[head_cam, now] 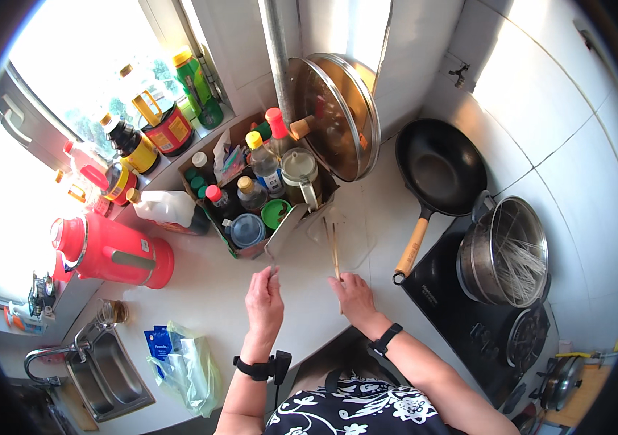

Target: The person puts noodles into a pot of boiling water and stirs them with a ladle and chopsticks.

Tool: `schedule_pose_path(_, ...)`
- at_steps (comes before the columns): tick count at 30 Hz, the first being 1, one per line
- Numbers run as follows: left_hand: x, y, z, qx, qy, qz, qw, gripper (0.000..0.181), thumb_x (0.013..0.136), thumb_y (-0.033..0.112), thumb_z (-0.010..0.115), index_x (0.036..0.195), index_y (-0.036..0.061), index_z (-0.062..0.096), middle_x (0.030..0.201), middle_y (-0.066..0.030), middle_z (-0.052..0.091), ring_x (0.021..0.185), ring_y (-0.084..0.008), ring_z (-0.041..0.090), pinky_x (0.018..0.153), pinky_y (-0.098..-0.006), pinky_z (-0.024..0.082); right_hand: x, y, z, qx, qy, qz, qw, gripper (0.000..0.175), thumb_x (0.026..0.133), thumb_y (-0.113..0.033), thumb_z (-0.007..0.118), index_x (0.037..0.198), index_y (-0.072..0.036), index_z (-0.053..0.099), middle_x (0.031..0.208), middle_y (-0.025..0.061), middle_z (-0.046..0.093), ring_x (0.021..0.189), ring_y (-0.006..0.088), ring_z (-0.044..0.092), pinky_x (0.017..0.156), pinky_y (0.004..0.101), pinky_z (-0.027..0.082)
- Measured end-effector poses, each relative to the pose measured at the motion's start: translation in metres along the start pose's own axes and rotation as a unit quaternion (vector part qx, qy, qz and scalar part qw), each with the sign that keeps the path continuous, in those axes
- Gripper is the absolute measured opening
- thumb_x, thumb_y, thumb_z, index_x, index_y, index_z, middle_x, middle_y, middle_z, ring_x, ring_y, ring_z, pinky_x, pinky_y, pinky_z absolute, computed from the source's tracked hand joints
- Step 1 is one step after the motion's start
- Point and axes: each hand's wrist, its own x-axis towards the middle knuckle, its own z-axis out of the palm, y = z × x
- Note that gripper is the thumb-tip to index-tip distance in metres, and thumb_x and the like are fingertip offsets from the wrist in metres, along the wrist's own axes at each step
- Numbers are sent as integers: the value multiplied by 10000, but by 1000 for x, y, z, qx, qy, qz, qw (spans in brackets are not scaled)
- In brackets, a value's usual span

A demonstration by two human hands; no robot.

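Observation:
My left hand (265,299) is closed on the handle of a metal utensil with a broad flat blade (287,228), which looks like a spatula or cleaver and tilts up beside the box of condiments. A pair of wooden chopsticks (334,250) is in my right hand (353,296), tips pointing away from me. Under the chopstick tips lies a clear plastic lid or tray (360,244) on the white countertop (309,304). To the right, a steel pot (472,272) on the stove holds white noodle-like strands (521,272).
A cardboard box (243,253) of bottles and jars stands ahead, with glass pan lids (336,119) behind it. A black wok (439,163) rests at the right. A red thermos (113,250), plastic bag (194,370) and steel sink (113,375) are at the left.

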Motion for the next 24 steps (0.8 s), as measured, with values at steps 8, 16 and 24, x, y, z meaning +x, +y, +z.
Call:
schedule_pose_path(8,39,111,66,-595,-191,-245,741,154,1037,165,477,1090,49,564,782,1,508,610,-69,441,563,-212,387,-13,-8,-109,438,-22,188,879,467,989,-314,529,1354,-29,468,1114,115,614,1066,234,608,934,356,485)
schedule_pose_path(16,10,224,159,-604,-487,-199,599,305,1038,268,476,1187,15,559,934,-39,608,836,-125,575,815,-275,486,-99,-8,-271,604,96,397,685,286,951,-69,560,1235,-60,528,722,-31,504,537,45,451,479,202,378)
schedule_pose_path(24,-65,250,236,-458,-650,-253,552,214,1000,267,568,990,54,580,790,1,588,658,-91,578,632,-237,523,-187,-9,-450,-355,60,366,858,415,854,-218,690,1258,-152,621,794,112,561,673,328,583,620,439,458)
